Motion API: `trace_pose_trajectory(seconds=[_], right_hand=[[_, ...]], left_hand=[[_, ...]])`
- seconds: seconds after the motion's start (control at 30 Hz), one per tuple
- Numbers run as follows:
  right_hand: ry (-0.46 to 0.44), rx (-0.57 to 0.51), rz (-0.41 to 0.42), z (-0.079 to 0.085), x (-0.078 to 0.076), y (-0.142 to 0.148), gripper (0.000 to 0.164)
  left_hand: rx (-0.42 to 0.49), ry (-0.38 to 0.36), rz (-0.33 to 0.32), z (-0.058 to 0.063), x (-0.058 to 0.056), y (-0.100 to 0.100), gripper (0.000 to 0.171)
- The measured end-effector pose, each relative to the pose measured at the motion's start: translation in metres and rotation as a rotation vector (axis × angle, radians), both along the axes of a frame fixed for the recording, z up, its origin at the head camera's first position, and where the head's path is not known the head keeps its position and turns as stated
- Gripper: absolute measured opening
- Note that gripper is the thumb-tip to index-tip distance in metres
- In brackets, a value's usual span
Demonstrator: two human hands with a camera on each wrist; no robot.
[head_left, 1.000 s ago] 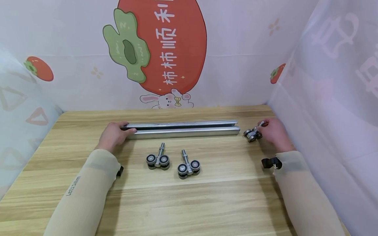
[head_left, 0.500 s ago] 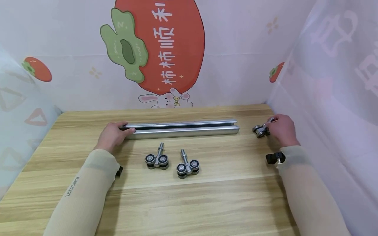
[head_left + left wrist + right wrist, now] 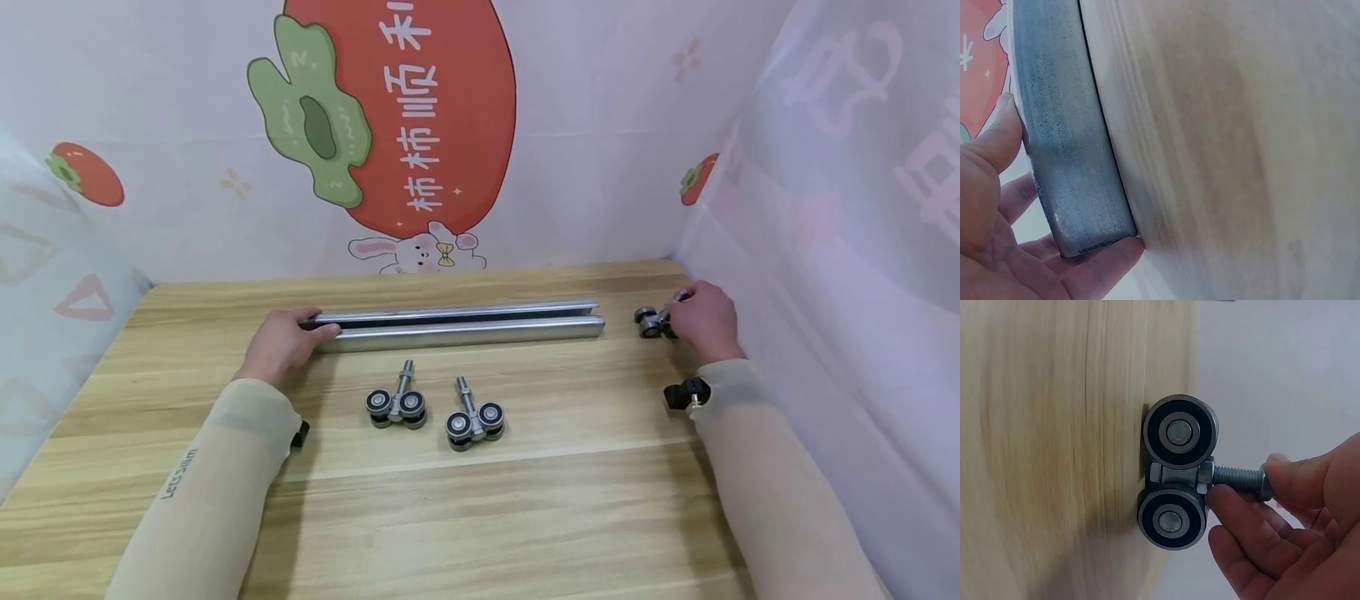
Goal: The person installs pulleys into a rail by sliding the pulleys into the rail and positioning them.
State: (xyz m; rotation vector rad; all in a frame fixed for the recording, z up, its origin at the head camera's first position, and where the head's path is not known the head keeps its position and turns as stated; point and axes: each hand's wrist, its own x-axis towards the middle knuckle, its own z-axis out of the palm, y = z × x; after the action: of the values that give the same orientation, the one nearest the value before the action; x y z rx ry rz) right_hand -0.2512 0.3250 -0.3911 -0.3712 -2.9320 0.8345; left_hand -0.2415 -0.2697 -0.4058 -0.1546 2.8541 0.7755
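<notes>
A silver metal channel rail [image 3: 472, 332] lies along the back of the table, its slot facing up. My left hand [image 3: 281, 343] holds the rail's left end, thumb along the near side. In the left wrist view fingertips reach under the rail's end [image 3: 1079, 187]. Off the rail's right end, my right hand [image 3: 703, 321] pinches a roller trolley [image 3: 649, 322] by its threaded bolt [image 3: 1238, 478]. Its wheels [image 3: 1180, 431] point toward the rail, close to the tabletop; I cannot tell if they touch it. The trolley is apart from the rail.
Two more roller trolleys, a left one [image 3: 396, 406] and a right one [image 3: 475, 425], lie in front of the rail, bolts pointing back. A printed cloth [image 3: 592, 192] hangs behind the wooden table [image 3: 480, 525], and another cloth [image 3: 847, 275] borders it on the right.
My right hand has carried its trolley rightward from the rail's end and farther back, then slightly left again. My left hand keeps its hold on the rail; the two other trolleys stay put.
</notes>
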Motion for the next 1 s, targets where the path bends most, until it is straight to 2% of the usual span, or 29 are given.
trace_pose_trajectory(seconds=[0.5,0.8,1.0], right_hand=[[0.059,0.085,0.084,-0.004,-0.005,-0.035,0.019],[0.056,0.032,0.077,-0.003,-0.004,-0.051,0.018],[0.08,0.043,0.086,-0.003,-0.005,-0.053,0.02]], left_hand=[[-0.001,-0.006,-0.009,0.0,-0.002,0.0,0.083],[-0.001,-0.017,-0.006,-0.002,-0.003,0.0,0.083],[0.002,-0.019,0.002,-0.001,-0.001,0.0,0.082]])
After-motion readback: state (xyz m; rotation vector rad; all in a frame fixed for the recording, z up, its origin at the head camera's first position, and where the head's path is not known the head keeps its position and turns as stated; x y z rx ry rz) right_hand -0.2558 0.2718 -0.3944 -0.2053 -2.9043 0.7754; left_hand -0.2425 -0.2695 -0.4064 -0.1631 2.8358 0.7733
